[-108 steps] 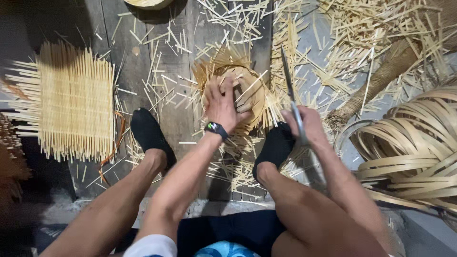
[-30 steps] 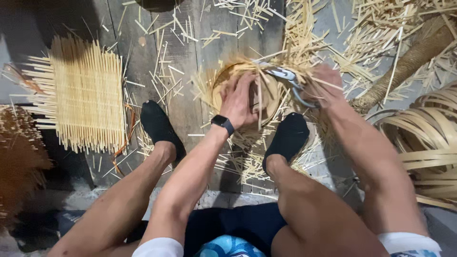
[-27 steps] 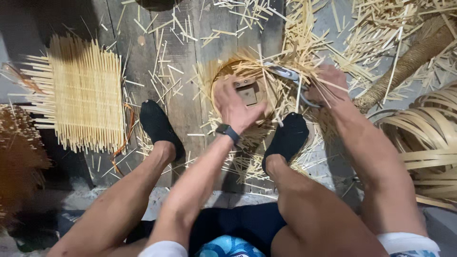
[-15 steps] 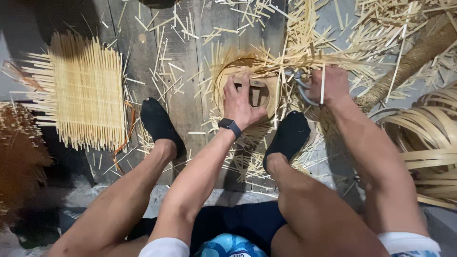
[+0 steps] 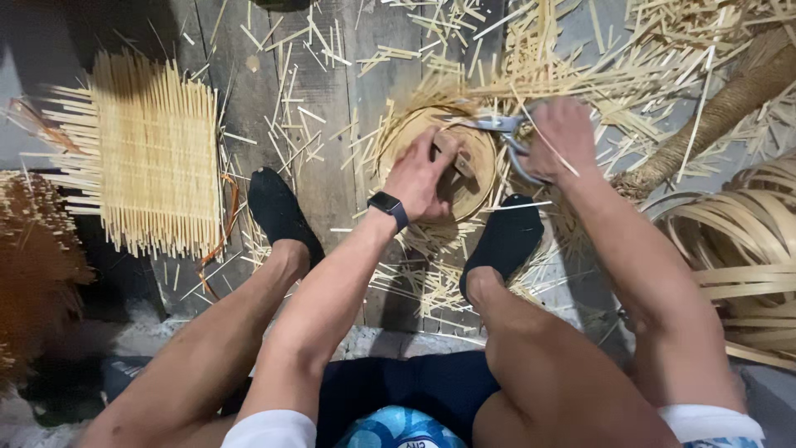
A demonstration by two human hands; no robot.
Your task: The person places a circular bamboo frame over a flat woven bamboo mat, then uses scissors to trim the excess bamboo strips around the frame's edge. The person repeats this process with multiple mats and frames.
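Seated low on the wooden plank floor [image 5: 332,166], knees bent, both black-socked feet planted either side of the work: one sock [image 5: 280,211] at centre left, the other sock [image 5: 504,241] at centre right, likely bracing the piece from sliding.

Left hand [image 5: 423,174], centre of frame, smartwatch [image 5: 388,207] on the wrist, pressed flat-ish on the round woven bamboo piece [image 5: 477,166]; grip spread over its middle, fingers curled around a small dark block there, apparently pinning the piece down so the rim can be cut. Exact contact under the palm hidden.

Right hand [image 5: 564,137], upper right of centre, grip clenched on the handles of metal shears [image 5: 497,124]; blades pointing left across the top edge of the round piece, among the loose strip ends sticking out of the rim. Held level with the rim, probably for trimming those ends flush. Open or shut blades hard to tell.

Round piece sits between the two socks and just beyond them, directly under the left grip, touching the shear tips at its upper edge.

Further out: flat square woven mat [image 5: 157,153] with bristling stick ends, upper left. Coil of wide bamboo strips [image 5: 746,257] at right edge. Rope-wrapped pole [image 5: 713,120] upper right. Cut bamboo slivers [image 5: 307,91] scattered all over the top of the frame.
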